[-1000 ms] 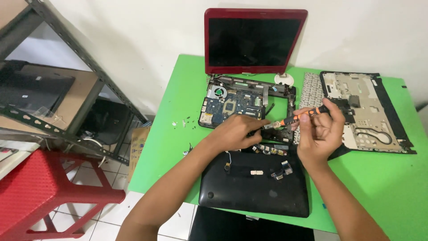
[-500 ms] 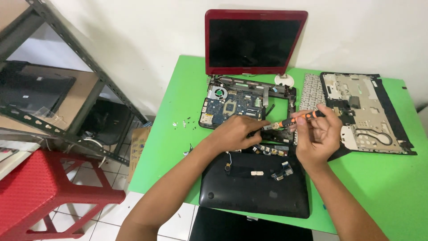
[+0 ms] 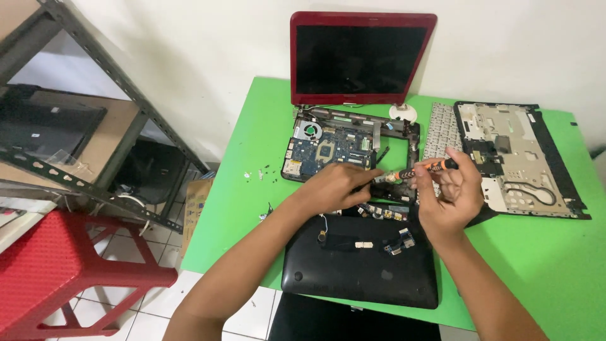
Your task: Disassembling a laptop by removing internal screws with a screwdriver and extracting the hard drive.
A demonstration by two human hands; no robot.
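Note:
A dismantled red laptop stands open on a green table, its blue motherboard bare in the base. My right hand grips an orange-and-black screwdriver, whose tip points left into the base's front edge. My left hand rests on the front edge of the base, fingertips at the screwdriver tip; what they pinch is hidden. A black bottom cover with small loose boards lies in front of me.
A palmrest frame and a keyboard lie at the right. Tiny screws are scattered left of the base. A white round piece sits by the hinge. A red stool and a metal shelf stand left.
My right hand with the screwdriver has shifted slightly; my left hand stays at the front edge of the base. Little else has changed.

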